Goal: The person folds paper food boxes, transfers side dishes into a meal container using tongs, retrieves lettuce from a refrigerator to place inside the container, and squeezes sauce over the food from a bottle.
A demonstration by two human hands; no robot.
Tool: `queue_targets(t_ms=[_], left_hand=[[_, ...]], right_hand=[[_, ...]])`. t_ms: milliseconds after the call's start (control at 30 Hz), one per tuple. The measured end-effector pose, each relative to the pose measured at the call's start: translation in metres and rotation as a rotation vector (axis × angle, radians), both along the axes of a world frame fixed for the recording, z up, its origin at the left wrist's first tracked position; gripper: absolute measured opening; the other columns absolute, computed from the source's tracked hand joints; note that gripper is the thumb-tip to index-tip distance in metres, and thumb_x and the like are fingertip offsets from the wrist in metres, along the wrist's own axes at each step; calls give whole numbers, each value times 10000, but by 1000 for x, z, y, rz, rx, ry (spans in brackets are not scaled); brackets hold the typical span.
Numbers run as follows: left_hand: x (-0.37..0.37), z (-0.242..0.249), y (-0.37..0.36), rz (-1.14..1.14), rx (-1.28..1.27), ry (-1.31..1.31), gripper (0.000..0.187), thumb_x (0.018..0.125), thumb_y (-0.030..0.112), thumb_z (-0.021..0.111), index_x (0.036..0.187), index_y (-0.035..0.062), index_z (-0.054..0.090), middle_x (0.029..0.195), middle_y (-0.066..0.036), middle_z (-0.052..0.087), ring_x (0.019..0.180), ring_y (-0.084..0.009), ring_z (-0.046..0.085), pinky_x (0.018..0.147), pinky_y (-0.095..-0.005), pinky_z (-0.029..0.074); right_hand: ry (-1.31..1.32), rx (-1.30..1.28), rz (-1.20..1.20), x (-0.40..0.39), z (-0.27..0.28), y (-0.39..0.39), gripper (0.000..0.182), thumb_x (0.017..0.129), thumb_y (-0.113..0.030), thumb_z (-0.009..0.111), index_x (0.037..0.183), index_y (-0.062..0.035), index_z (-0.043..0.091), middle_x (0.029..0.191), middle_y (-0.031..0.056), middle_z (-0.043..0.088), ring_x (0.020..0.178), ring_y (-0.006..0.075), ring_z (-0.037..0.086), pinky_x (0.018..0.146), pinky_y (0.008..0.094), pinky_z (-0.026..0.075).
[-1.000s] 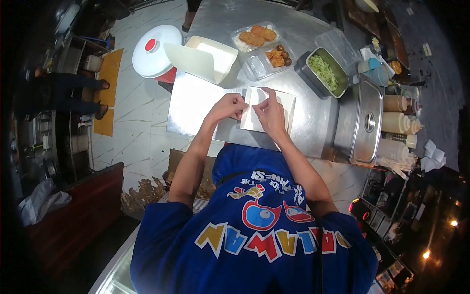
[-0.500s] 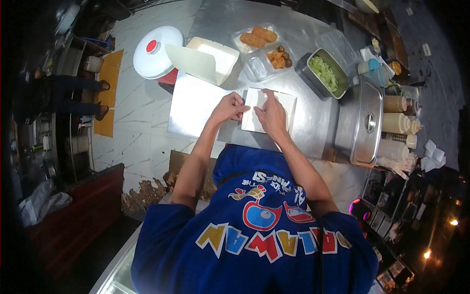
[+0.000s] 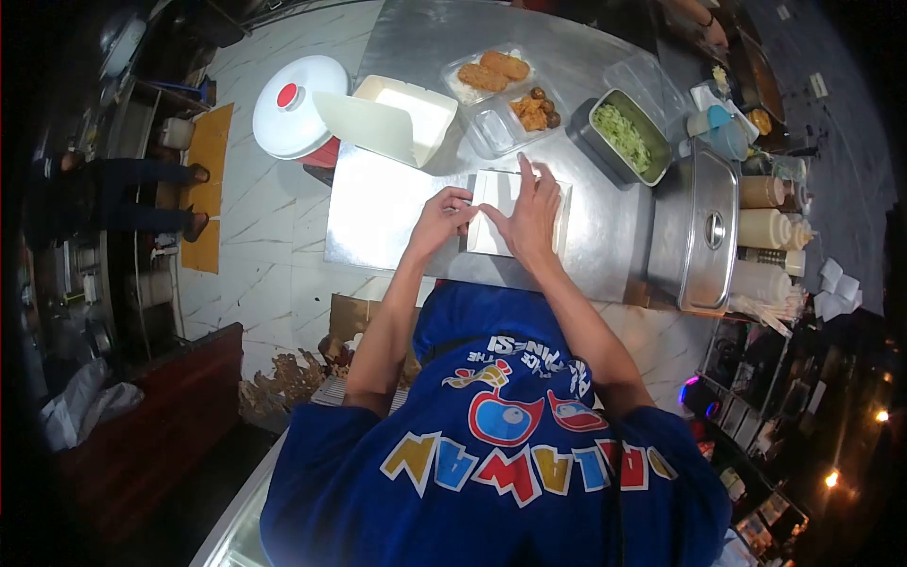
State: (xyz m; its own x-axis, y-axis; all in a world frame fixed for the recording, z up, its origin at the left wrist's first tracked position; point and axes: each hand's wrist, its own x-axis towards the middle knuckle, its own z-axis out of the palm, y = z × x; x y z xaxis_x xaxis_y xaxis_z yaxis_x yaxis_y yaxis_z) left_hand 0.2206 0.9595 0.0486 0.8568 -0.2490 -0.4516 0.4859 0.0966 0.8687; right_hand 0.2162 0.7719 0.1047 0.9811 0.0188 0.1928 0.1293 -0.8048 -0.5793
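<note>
A small white paper food box [image 3: 493, 238] lies in front of me near the table's front edge. My left hand [image 3: 442, 225] is at its left side, fingers curled and thumb pressed to the side edge. My right hand [image 3: 532, 215] rests over the box, fingers stretched forward and thumb pointing to the left edge, close to my left thumb. Part of the box is hidden under the right hand. Further back left stands an open paper box [image 3: 416, 109] with its lid folded out. Behind my hands sits a clear plastic tray [image 3: 491, 137] with fried pieces and rice.
A metal pan of shredded greens [image 3: 624, 137] and a lidded steel container [image 3: 704, 227] stand on the right, beside several sauce bottles [image 3: 763, 236]. A white-lidded red jug [image 3: 300, 106] is at the left. Another person's legs [image 3: 161, 194] show far left; someone's hand [image 3: 715, 33] shows top right.
My right fingers have straightened and spread forward. My left hand stays by the box's left edge, its thumb close to the right one. Another person's hand has appeared at the top right.
</note>
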Motion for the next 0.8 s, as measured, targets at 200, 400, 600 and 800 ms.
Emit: queue_targets(t_ms=[200, 400, 600, 800], left_hand=[[-7, 2, 1, 25, -45, -18, 328, 919, 161, 701, 1200, 27, 599, 890, 14, 619, 746, -85, 587, 674, -227, 472], [-10, 1, -3, 68, 16, -27, 266, 928, 145, 686, 1156, 20, 628, 895, -6, 635, 739, -80, 582, 676, -228, 467], [-15, 0, -11, 180, 152, -51, 193, 927, 164, 694, 1031, 0, 696, 819, -33, 671, 664, -92, 590, 634, -249, 479], [-42, 9, -37, 334, 603, -316, 239, 922, 183, 697, 977, -46, 740, 905, -124, 733, 691, -153, 651, 649, -288, 508]], right_hand=[[-98, -102, -58, -2, -1, -26, 1081, 676, -318, 896, 1525, -72, 274, 1556, 296, 154, 1354, 476, 292, 1086, 552, 268], [-114, -94, -64, -2, -1, -37, 1081, 683, -316, 893, 1525, -62, 265, 1552, 302, 157, 1348, 475, 298, 1079, 558, 270], [-126, -84, -45, -2, -1, -37, 1069, 696, -308, 889, 1524, -53, 261, 1549, 307, 159, 1344, 478, 302, 1079, 563, 270], [-130, -54, -47, -4, -7, -39, 1054, 706, -315, 882, 1518, -42, 268, 1552, 313, 161, 1351, 477, 299, 1083, 562, 265]])
